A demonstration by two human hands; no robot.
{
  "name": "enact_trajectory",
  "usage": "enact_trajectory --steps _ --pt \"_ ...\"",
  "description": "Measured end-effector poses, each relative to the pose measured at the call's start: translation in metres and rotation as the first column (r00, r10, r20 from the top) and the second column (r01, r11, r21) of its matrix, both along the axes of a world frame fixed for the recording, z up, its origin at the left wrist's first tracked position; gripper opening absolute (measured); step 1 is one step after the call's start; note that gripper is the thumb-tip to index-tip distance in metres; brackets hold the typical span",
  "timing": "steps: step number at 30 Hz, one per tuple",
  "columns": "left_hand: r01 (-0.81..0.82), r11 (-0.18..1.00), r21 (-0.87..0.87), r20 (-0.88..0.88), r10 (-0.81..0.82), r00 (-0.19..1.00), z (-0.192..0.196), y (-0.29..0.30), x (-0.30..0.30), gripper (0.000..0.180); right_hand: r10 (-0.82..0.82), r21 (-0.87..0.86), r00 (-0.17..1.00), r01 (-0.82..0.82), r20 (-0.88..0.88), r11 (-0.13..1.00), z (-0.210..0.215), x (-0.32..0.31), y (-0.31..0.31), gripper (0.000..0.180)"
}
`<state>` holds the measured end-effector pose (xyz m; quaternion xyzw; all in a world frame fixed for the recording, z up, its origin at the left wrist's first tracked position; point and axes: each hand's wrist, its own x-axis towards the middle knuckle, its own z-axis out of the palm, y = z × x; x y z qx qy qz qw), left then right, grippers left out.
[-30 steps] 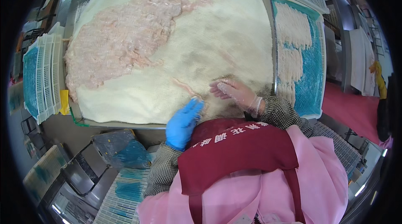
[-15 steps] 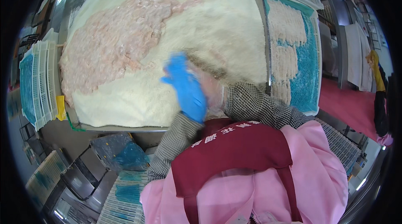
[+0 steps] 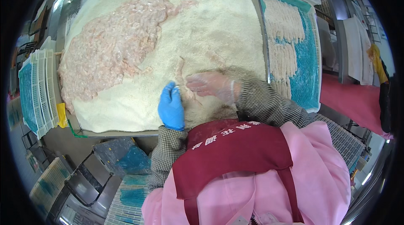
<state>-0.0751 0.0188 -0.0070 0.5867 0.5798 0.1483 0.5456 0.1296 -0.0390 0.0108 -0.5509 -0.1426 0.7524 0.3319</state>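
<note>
In the head view, the left hand (image 3: 171,107), in a blue glove, has its fingers together and slightly bent; its palm side is turned away, so I cannot tell whether the fingertips pinch anything. The right hand (image 3: 210,85), in a clear glove, lies nearly flat with fingers extended toward the left one; its edges are a little blurred, and whatever is under the palm is hidden.

Between the hands, a thin pale meat strip (image 3: 179,68) runs up past the right fingertips, which hide part of it. Pinkish meat also shows just below those fingertips, but whether it is the same strip is unclear. Whitish powder (image 3: 210,27) surrounds both hands, and beyond the right one a faint, powder-covered shape is hard to make out.

Ahead and left of the left hand lies a heap of raw meat (image 3: 113,44), its pieces merging together. Right of the right hand, a blue-lined tray (image 3: 309,67) holds rows of coated strips (image 3: 285,18); the checked right sleeve (image 3: 269,103) covers its near corner. The dark red apron (image 3: 235,151) hides the powder nearest the body.
</note>
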Motion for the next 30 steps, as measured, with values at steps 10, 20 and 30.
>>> enact_trajectory --steps 10,20,30 --pt "0.093 0.798 0.596 0.084 -0.177 0.981 0.057 -0.014 0.014 0.043 -0.437 0.035 0.681 0.561 -0.588 0.827 0.012 -0.042 0.0 0.024" --pt "0.199 0.922 0.332 -0.029 -0.201 0.979 0.046 -0.023 -0.035 0.034 -0.445 0.122 0.704 0.597 -0.553 0.793 0.034 -0.03 0.002 0.036" --pt "0.241 0.767 0.595 -0.106 -0.222 0.969 0.061 -0.006 0.066 0.054 -0.375 0.295 0.796 0.545 -0.475 0.785 0.052 -0.055 -0.009 0.061"
